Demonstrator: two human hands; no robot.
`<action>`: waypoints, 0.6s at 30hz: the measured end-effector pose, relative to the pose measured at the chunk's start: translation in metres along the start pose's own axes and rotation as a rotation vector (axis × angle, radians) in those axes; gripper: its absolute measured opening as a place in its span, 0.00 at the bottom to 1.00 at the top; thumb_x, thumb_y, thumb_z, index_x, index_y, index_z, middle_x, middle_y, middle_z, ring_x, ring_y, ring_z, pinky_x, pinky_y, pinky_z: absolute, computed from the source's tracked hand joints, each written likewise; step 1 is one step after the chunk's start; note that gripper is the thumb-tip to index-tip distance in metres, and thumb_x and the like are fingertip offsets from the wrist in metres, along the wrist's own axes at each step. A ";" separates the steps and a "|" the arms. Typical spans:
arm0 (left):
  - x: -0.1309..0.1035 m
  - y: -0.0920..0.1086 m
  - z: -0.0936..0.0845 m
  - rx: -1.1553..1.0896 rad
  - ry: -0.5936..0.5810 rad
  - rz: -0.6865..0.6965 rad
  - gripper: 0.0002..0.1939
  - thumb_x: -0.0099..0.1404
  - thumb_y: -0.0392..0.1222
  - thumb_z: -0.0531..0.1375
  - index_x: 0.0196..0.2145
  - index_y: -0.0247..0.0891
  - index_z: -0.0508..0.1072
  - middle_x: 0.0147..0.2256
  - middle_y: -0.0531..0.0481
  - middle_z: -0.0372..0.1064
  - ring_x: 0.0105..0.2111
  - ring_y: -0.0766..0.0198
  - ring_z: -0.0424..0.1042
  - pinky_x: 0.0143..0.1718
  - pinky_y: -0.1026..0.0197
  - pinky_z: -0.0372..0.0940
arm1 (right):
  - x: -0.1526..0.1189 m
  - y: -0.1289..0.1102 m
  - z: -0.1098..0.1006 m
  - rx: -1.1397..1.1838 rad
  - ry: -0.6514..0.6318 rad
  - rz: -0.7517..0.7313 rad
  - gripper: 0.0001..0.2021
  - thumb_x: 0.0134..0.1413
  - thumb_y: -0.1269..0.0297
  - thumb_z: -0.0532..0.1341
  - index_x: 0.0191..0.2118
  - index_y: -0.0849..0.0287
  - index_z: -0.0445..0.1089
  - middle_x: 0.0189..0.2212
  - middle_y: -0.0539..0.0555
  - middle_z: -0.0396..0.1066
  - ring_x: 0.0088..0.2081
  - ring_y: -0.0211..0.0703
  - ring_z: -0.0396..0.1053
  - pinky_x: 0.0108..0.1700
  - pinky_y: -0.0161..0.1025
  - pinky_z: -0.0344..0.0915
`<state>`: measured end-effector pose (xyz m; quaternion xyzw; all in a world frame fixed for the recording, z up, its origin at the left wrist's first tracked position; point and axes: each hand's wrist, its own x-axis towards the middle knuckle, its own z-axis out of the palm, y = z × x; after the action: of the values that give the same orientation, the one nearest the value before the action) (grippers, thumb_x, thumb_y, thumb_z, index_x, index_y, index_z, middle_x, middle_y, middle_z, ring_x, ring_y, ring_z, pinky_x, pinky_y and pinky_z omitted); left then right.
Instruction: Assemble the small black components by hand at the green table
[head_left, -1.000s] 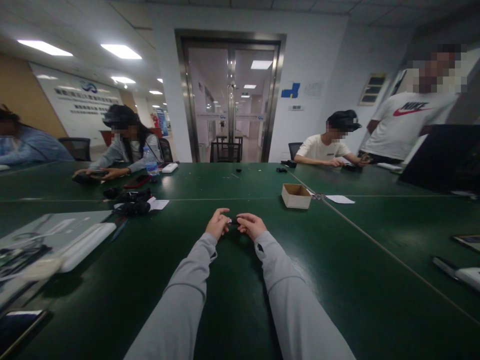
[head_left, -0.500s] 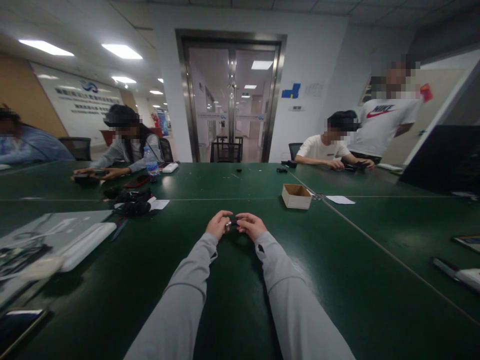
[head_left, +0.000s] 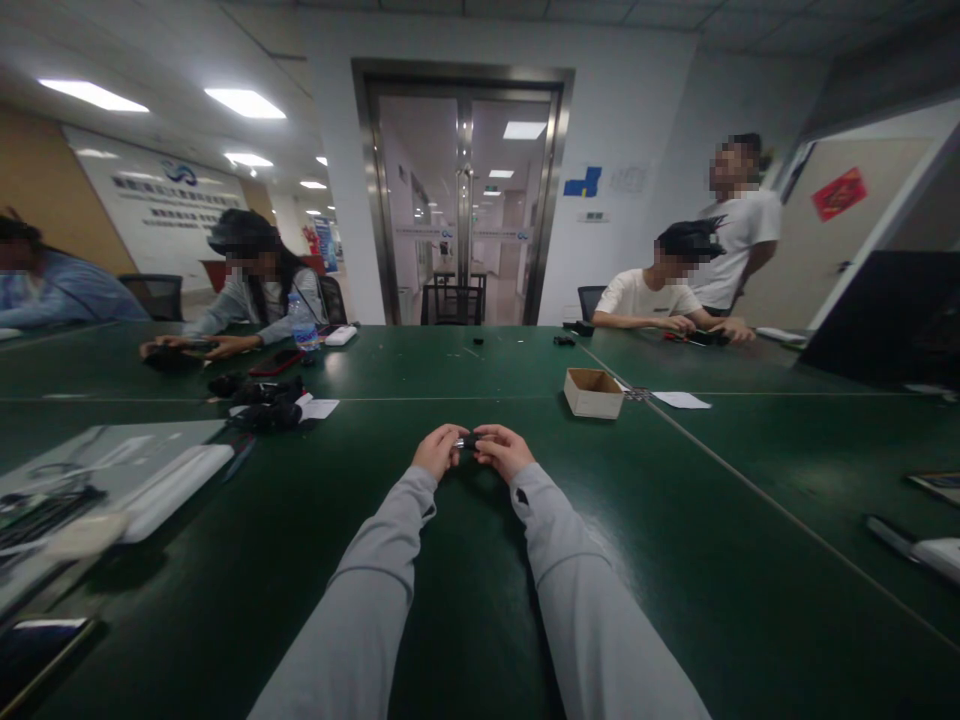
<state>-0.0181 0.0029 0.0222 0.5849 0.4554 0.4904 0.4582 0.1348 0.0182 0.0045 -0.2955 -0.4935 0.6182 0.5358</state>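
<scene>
A small dark object with a silvery end (head_left: 468,441) is held between my two hands, over the green table (head_left: 480,600). My left hand (head_left: 438,452) pinches its silvery end. The fingers of my right hand (head_left: 504,452) close on its black end. The fingertips of both hands are nearly touching, and they cover part of the object, so its exact kind cannot be made out.
An open cardboard box (head_left: 593,402) stands beyond my right hand. Black items (head_left: 266,405) and a white device (head_left: 176,492) lie to the left. A water bottle (head_left: 304,325) stands farther back. Several people are around the table's far side.
The fingers of my left hand have curled in slightly around the object. At the back right, the standing person has moved left, behind the seated one, whose hand has shifted a little.
</scene>
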 end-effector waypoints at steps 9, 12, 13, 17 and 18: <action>0.000 -0.001 0.000 0.017 0.000 0.013 0.14 0.54 0.42 0.50 0.35 0.35 0.68 0.16 0.55 0.61 0.12 0.73 0.54 0.14 0.70 0.49 | 0.001 0.002 0.001 0.004 0.013 -0.005 0.16 0.31 0.70 0.68 0.33 0.62 0.69 0.21 0.51 0.69 0.23 0.36 0.68 0.23 0.29 0.64; 0.001 -0.002 0.000 0.037 0.006 0.023 0.13 0.53 0.40 0.51 0.36 0.35 0.68 0.16 0.56 0.61 0.12 0.74 0.54 0.14 0.70 0.49 | 0.002 0.002 0.000 0.000 0.020 -0.003 0.16 0.31 0.70 0.68 0.33 0.62 0.69 0.21 0.51 0.69 0.23 0.36 0.68 0.23 0.29 0.64; 0.001 -0.003 0.000 0.038 0.002 0.023 0.13 0.54 0.41 0.50 0.35 0.35 0.68 0.15 0.56 0.60 0.12 0.73 0.54 0.14 0.70 0.48 | 0.002 0.002 0.000 -0.001 0.019 -0.002 0.16 0.31 0.70 0.68 0.33 0.62 0.69 0.21 0.51 0.69 0.23 0.36 0.68 0.23 0.29 0.64; 0.002 -0.004 -0.001 0.033 0.007 0.029 0.13 0.53 0.41 0.51 0.36 0.35 0.68 0.17 0.55 0.61 0.12 0.73 0.55 0.14 0.70 0.48 | 0.002 0.002 0.000 0.002 0.011 0.000 0.16 0.31 0.70 0.68 0.33 0.61 0.69 0.21 0.50 0.69 0.23 0.36 0.68 0.23 0.28 0.64; 0.002 -0.004 -0.001 0.035 0.009 0.033 0.13 0.53 0.40 0.51 0.36 0.36 0.68 0.17 0.56 0.61 0.12 0.73 0.54 0.13 0.70 0.48 | 0.002 0.001 0.000 0.002 0.009 0.001 0.16 0.30 0.70 0.68 0.33 0.61 0.69 0.22 0.50 0.69 0.23 0.36 0.68 0.23 0.28 0.64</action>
<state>-0.0189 0.0053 0.0183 0.5982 0.4563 0.4923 0.4378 0.1335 0.0196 0.0035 -0.2982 -0.4902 0.6175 0.5380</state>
